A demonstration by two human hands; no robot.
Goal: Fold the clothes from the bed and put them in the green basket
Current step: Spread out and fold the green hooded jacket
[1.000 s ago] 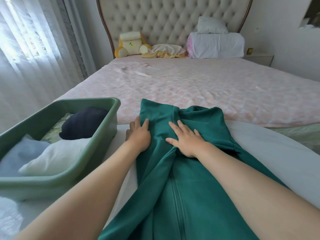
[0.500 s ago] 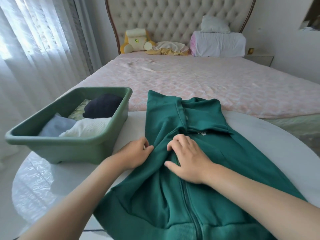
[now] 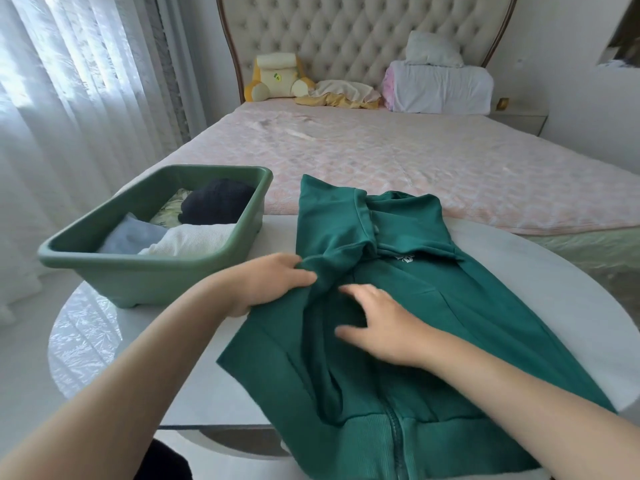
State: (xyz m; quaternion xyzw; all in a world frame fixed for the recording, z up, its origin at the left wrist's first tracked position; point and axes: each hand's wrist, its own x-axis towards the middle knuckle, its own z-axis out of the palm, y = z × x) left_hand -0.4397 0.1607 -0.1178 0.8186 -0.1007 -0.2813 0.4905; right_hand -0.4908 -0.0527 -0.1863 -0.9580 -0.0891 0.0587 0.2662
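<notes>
A dark green zip-up jacket (image 3: 433,306) lies spread on a round white table (image 3: 540,289), zip side up, collar toward the bed. My left hand (image 3: 266,282) pinches a fold of the jacket's left sleeve near its left edge. My right hand (image 3: 377,320) rests flat and open on the jacket's middle, fingers spread. The green basket (image 3: 145,271) stands on the table's left side, beside the jacket, and holds a dark navy garment (image 3: 218,202), a white one (image 3: 194,239), a pale blue one (image 3: 133,233) and a patterned one.
The bed (image 3: 415,161) with a pink quilt stretches behind the table. Against the tufted headboard sit a yellow plush cushion (image 3: 277,77), a crumpled cream and yellow cloth (image 3: 343,93) and white pillows (image 3: 440,84). Sheer curtains (image 3: 69,98) hang on the left.
Both hands slid toward me down the jacket. My left hand has closed on a fold of the sleeve; my right hand has flattened out. The view pulled back, showing more of table and basket.
</notes>
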